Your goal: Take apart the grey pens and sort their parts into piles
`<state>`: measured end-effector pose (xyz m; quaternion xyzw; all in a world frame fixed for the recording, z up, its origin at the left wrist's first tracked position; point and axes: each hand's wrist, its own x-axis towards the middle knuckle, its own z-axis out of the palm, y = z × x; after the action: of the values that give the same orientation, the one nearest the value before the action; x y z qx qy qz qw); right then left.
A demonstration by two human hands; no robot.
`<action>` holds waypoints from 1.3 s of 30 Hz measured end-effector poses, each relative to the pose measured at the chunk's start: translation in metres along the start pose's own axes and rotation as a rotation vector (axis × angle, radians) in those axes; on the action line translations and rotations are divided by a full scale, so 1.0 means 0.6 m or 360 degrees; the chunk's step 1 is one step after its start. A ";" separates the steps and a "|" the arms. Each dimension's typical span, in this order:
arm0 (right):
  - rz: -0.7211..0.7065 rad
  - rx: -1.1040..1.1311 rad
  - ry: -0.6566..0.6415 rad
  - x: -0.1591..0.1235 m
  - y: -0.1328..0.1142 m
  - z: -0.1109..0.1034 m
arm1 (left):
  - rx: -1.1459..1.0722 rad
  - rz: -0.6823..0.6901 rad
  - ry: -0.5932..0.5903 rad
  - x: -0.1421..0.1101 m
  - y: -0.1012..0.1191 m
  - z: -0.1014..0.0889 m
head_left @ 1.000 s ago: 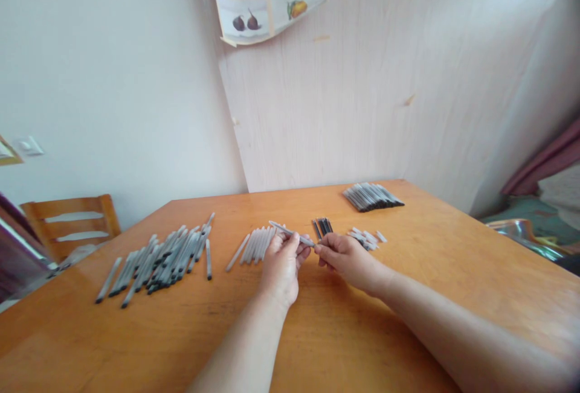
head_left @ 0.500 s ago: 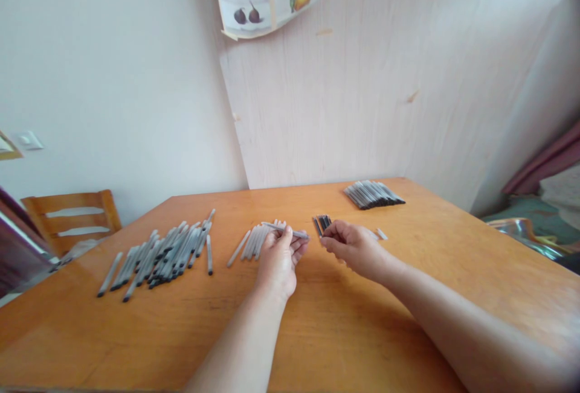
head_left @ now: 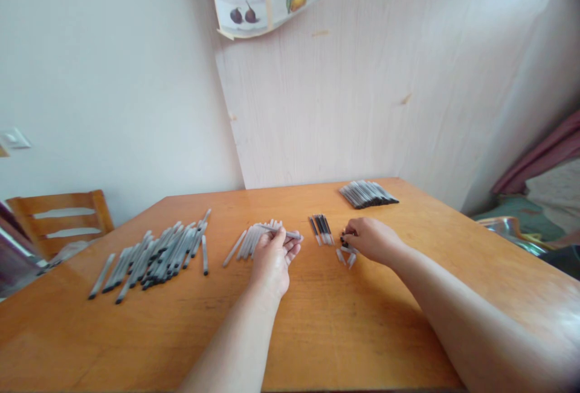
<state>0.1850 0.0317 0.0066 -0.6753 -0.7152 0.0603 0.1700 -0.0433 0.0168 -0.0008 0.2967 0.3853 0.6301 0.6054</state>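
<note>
My left hand (head_left: 272, 258) holds a slim grey-white pen (head_left: 287, 233) between thumb and fingers, its length slanting over a row of clear pen barrels (head_left: 244, 243). To the right, my right hand (head_left: 369, 240) is down at a small pile of short pen caps (head_left: 348, 256), clear with some black parts. Its fingertips are pinched on a cap there, partly hidden by the hand. Between the two hands lies a bunch of black ink refills (head_left: 321, 230) with pale lower ends.
A large loose heap of pens (head_left: 163, 254) with black ends covers the table's left side. At the back right lies a neat stack of similar pens (head_left: 369, 194). A wooden chair (head_left: 58, 220) stands beyond the left edge of the table (head_left: 308, 345).
My right hand has let go of the pen's end and moved right to the caps. My left hand has kept the pen and shifted slightly left.
</note>
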 end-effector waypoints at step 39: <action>0.0291 -0.0193 0.0020 -0.004 0.015 -0.042 | 0.1430 0.0701 0.0044 0.033 -0.015 -0.027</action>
<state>0.2019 0.0262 0.0267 -0.7471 -0.6518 0.0279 0.1270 -0.0540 0.0339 -0.0191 0.5940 0.5548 0.5186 0.2653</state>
